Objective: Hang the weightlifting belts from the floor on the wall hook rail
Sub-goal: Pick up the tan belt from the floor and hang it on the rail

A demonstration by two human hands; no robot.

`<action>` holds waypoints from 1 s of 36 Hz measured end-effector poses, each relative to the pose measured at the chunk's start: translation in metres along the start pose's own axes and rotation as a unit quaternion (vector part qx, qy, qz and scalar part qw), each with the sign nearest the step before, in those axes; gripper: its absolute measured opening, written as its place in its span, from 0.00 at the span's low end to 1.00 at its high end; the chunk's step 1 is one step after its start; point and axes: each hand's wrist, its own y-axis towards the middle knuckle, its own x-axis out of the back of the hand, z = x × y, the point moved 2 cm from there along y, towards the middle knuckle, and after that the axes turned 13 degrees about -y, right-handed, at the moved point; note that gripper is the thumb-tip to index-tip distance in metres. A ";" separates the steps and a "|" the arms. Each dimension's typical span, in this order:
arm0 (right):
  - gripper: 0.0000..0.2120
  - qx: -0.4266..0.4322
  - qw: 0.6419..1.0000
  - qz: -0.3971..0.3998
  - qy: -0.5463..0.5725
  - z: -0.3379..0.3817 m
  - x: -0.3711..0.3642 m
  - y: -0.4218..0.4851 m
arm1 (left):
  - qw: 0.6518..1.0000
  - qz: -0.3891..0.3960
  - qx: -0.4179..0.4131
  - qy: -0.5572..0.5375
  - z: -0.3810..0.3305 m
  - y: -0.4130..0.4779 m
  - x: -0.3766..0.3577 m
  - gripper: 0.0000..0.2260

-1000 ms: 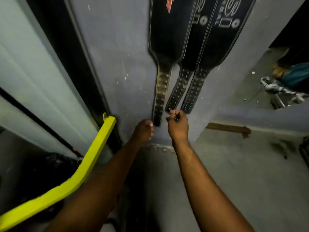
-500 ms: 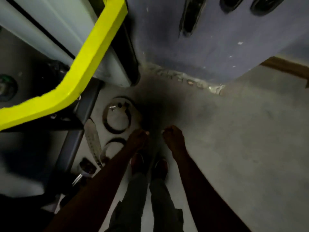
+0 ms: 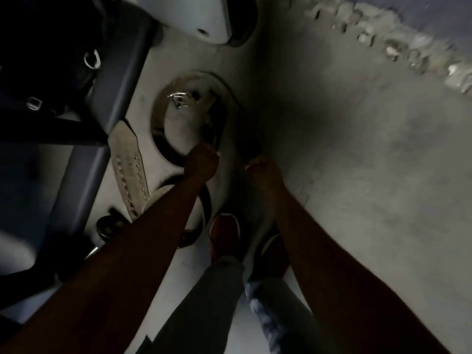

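Observation:
A dark weightlifting belt (image 3: 163, 139) lies coiled on the concrete floor, its metal buckle (image 3: 178, 99) at the far side of the coil. My left hand (image 3: 201, 162) reaches down to the coil's near right rim with curled fingers. The dim, blurred view hides whether they grip the rim. My right hand (image 3: 265, 175) hangs a little to the right over a dark shadow, fingers loosely curled, holding nothing. A second belt with a pale stitched strap (image 3: 127, 164) lies nearer, its coil (image 3: 205, 203) partly under my left forearm. The wall hook rail is out of view.
A dark metal machine frame (image 3: 112, 98) stands on the left beside the belts. My red shoes (image 3: 224, 231) are just below the hands. The wall's crumbled base (image 3: 398, 47) runs along the top right. Bare concrete floor (image 3: 370, 162) spreads to the right.
My view has swung from the hung belts on the wall down to the floor. Both hands have dropped from the belt tips to the coiled belt.

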 end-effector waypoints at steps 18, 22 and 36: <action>0.29 -0.064 0.933 0.069 0.347 0.048 -0.014 0.036 | 0.983 0.157 -0.059 -0.079 0.024 0.009 0.022 0.26; 0.38 -0.033 0.924 0.041 0.380 0.029 -0.008 0.019 | 0.952 0.231 0.053 -0.194 0.006 -0.015 0.045 0.26; 0.15 0.080 0.910 0.122 0.387 0.053 0.110 -0.164 | 0.943 0.202 -0.069 -0.257 -0.187 -0.126 0.078 0.20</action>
